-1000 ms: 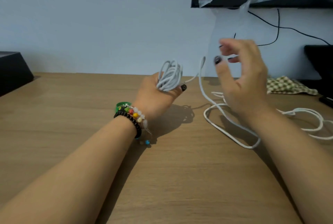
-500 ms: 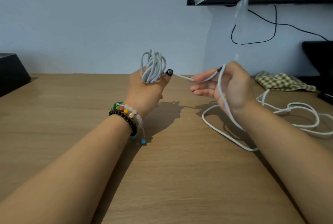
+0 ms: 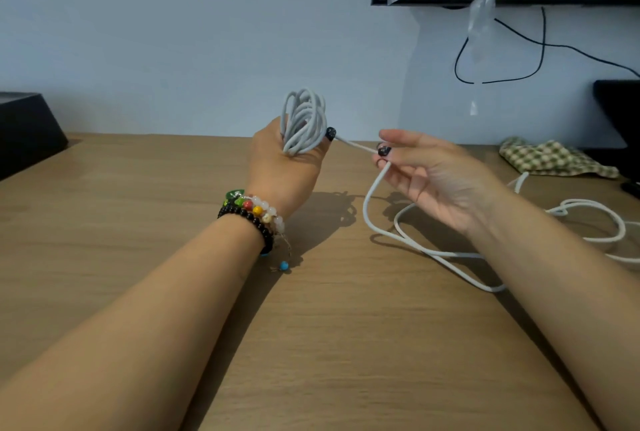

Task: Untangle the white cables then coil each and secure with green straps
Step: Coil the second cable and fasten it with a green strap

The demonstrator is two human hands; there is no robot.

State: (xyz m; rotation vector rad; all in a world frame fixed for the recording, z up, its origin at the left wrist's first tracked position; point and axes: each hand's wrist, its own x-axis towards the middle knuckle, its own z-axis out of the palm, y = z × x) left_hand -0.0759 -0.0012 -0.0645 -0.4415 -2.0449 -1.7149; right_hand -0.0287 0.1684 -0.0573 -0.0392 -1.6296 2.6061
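Note:
My left hand (image 3: 282, 167) is raised above the wooden table (image 3: 311, 344) and grips a coil of white cable (image 3: 304, 120), whose loops stand up out of the fist. A short taut stretch of the same cable runs right to my right hand (image 3: 436, 181), which pinches it between thumb and fingers. From there the loose cable (image 3: 408, 243) drops to the table and trails off in loops (image 3: 588, 219) toward the right edge. No green strap is in view.
A checked cloth (image 3: 554, 158) lies at the back right beside a dark object (image 3: 620, 112). A black box (image 3: 24, 132) sits at the back left. Clear plastic (image 3: 485, 15) and a black wire (image 3: 519, 49) hang on the wall.
My right hand came down from an open reach by the wall and took hold of the cable beside the coil. The left hand lifted the coil slightly.

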